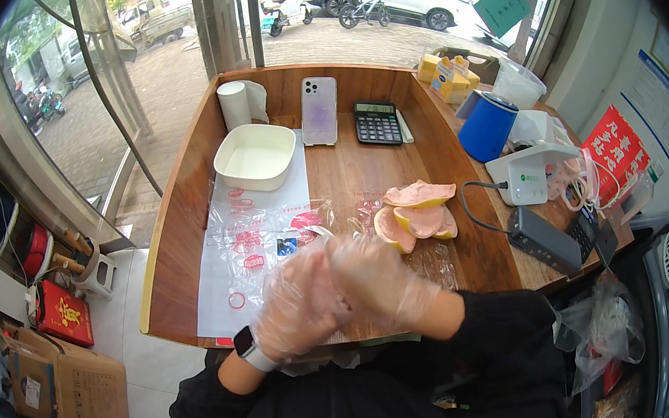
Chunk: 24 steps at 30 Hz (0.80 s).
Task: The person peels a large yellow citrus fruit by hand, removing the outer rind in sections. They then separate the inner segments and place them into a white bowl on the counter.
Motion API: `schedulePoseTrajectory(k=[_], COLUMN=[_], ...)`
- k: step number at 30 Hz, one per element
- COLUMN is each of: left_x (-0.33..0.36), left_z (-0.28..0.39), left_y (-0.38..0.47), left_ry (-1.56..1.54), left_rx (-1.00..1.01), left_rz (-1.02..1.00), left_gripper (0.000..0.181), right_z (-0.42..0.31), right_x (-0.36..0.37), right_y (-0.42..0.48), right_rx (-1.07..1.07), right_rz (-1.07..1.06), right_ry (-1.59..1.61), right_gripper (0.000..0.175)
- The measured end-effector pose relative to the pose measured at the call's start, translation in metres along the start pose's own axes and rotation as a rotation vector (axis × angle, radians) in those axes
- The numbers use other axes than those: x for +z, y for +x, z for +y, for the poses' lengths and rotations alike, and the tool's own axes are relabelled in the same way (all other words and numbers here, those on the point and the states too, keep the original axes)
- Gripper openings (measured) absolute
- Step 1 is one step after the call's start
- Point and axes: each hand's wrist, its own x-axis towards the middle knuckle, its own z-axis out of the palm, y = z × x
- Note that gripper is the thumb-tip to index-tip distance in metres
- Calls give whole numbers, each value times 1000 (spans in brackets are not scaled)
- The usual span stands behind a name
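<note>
My left hand [301, 302], in a clear plastic glove, is curled around a pinkish mass that looks like peeled pomelo, mostly hidden by my fingers. Against it from the right presses my right hand [379, 280], also gloved; it is blurred, with bent fingers, and its grip is unclear. Just beyond lie pieces of pomelo rind [415, 216], pink inside with yellow-green edges. Under my left hand and to its left is a white paper sheet [215, 313] with clear printed plastic film [250, 230] on it. A cream rectangular bowl [254, 155] stands at the sheet's far end.
Along the back wall of the wooden counter [180, 240] are a paper roll [233, 106], a phone [319, 112] and a calculator [377, 123]. To the right stand a blue container [487, 127], a white payment device [526, 176] and a dark corded box [543, 240]. Cardboard [74, 387] sits on the floor.
</note>
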Motion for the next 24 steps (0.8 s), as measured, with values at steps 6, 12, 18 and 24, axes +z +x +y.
schedulePoseTrajectory(k=[6,12,18,24], left_x=[8,6,7,2], left_z=[-1,-16,-13,-16], left_y=[-2,-9,-9,-9], left_ry=[12,-81,-45,-104], left_rx=[-13,-177,-177,-205], left_rz=[93,101,113,83], left_gripper=[79,63,67,63], right_z=[71,100,93,77], right_x=[-5,6,-9,-19], right_y=[6,-24,-30,-29], right_rx=[-163,516,554,698], right_rz=[372,548,403,387], right_ry=[0,1027,625,1102], right_gripper=[25,21,17,18])
